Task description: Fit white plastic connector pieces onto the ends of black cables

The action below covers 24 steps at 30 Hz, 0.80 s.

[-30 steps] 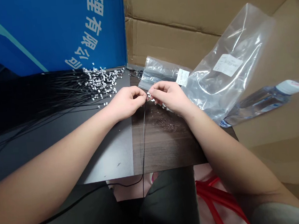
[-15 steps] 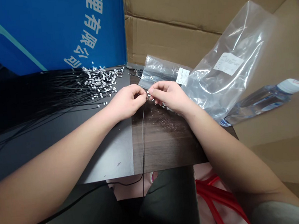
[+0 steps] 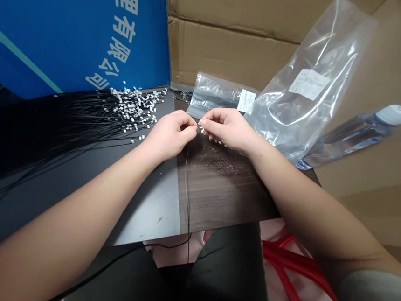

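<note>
Head view: left hand (image 3: pixel 169 135) and right hand (image 3: pixel 228 129) closed their fingertips on a white connector (image 3: pixel 202 129) between them. Its black wire (image 3: pixel 187 189), hanging below the fingers, had swung slightly left over the last 1 s. A connector heap (image 3: pixel 137 110) lay beyond and left of the fingers.

From the left hand (image 3: pixel 169 135) and right hand (image 3: pixel 228 129), plastic bags (image 3: pixel 306 80) obstruct 12 to 3 o'clock; clips (image 3: pixel 137 107) and cables (image 3: pixel 78 119) obstruct 10 o'clock. Passage runs toward 6 o'clock, crossed by one cable (image 3: pixel 187 194).

A thin black wire (image 3: pixel 187 194) dangles below a tiny white connector (image 3: pixel 202 130).
</note>
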Each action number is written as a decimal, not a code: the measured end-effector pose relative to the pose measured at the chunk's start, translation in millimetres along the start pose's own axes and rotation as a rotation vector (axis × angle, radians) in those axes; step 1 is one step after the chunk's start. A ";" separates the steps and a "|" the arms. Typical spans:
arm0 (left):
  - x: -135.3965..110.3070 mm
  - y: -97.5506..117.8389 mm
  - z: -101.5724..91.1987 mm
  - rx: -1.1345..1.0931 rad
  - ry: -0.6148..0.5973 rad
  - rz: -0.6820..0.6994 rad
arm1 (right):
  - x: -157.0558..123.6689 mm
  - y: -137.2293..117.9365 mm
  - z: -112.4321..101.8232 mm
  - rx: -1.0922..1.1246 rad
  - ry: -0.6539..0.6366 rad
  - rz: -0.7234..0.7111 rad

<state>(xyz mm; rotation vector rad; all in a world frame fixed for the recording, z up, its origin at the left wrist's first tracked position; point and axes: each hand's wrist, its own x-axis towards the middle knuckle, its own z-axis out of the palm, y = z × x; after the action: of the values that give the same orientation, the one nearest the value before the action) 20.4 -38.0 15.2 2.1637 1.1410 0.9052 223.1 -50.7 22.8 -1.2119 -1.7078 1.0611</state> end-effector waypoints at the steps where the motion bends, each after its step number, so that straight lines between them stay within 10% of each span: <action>1: -0.1 -0.2 0.3 0.001 0.002 0.005 | 0.3 0.6 -0.1 0.000 -0.002 0.001; 24: -0.2 6.5 -1.2 -0.008 -0.012 -0.048 | -0.4 1.9 -1.9 -0.015 -0.031 0.002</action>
<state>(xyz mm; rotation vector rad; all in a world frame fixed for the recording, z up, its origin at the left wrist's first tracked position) 22.6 -41.2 20.4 2.1234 1.1771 0.8732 225.6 -50.3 21.6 -1.2127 -1.7411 1.0748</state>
